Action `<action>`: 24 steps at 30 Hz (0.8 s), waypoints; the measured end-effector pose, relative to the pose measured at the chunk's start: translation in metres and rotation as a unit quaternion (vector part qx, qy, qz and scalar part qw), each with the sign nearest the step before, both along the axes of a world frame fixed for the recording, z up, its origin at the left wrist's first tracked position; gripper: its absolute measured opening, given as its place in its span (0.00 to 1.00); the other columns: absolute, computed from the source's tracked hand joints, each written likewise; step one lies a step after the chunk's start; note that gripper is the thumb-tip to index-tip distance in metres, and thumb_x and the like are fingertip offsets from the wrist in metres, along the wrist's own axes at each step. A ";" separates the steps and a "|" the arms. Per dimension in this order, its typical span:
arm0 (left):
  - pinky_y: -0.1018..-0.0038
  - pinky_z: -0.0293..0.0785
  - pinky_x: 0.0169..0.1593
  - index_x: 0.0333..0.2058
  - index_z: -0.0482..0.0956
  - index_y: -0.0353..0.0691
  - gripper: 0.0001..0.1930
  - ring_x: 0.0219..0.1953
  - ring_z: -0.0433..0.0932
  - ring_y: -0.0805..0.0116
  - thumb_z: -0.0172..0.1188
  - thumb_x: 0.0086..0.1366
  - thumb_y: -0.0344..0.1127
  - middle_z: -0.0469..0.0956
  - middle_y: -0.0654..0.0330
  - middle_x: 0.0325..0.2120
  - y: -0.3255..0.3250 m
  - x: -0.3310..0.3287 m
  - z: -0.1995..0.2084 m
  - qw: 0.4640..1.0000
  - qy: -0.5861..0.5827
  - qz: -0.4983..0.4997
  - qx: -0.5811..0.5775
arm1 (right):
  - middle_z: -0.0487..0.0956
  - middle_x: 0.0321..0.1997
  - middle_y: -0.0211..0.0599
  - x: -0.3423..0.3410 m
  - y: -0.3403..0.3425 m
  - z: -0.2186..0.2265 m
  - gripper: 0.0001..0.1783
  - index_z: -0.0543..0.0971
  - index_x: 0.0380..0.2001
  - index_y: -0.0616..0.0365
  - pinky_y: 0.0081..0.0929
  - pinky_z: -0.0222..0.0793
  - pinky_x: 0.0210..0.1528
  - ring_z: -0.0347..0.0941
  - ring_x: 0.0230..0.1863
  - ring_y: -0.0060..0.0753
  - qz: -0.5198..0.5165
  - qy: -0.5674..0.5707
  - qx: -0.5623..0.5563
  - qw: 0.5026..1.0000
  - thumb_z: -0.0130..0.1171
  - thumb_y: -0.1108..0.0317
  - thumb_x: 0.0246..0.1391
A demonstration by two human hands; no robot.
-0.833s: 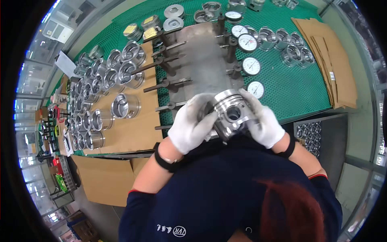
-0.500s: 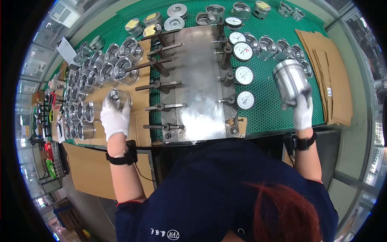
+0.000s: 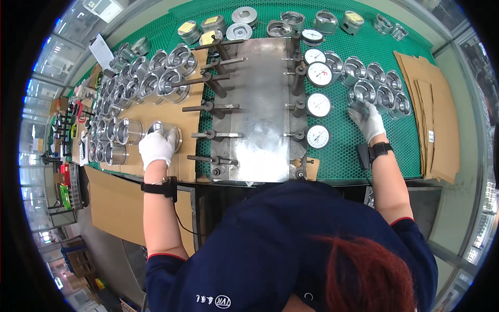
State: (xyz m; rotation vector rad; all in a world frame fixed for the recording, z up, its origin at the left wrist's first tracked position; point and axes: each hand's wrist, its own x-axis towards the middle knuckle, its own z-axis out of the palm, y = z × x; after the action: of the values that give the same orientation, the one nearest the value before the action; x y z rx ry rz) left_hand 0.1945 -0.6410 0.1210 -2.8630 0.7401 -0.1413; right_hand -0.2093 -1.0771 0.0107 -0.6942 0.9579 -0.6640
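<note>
Left hand grips one cup; right hand, spread, touches another cup. Between them — five dials, one plate. Tabletop edge near.

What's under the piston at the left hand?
Brown cardboard sheet shows around the piston at the left hand; the patch directly beneath is covered by piston and hand, so can't be seen.

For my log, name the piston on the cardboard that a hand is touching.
The single piston just right of the front group; the left hand partly covers it, while the others there are untouched.
</note>
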 end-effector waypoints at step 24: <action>0.57 0.75 0.53 0.63 0.65 0.33 0.37 0.49 0.78 0.45 0.70 0.58 0.37 0.75 0.43 0.52 -0.045 -0.123 0.036 0.824 0.311 -0.401 -0.249 | 0.71 0.56 0.54 0.107 0.232 0.133 0.59 0.57 0.71 0.60 0.43 0.77 0.51 0.76 0.50 0.59 0.364 0.206 -0.643 0.642 0.78 0.57 0.38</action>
State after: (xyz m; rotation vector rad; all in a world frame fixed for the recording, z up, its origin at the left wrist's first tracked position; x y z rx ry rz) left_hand 0.0712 -0.6865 0.1568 -2.7833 2.3143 0.6177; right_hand -0.1026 -0.8448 0.1441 -2.4547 0.3444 -0.3490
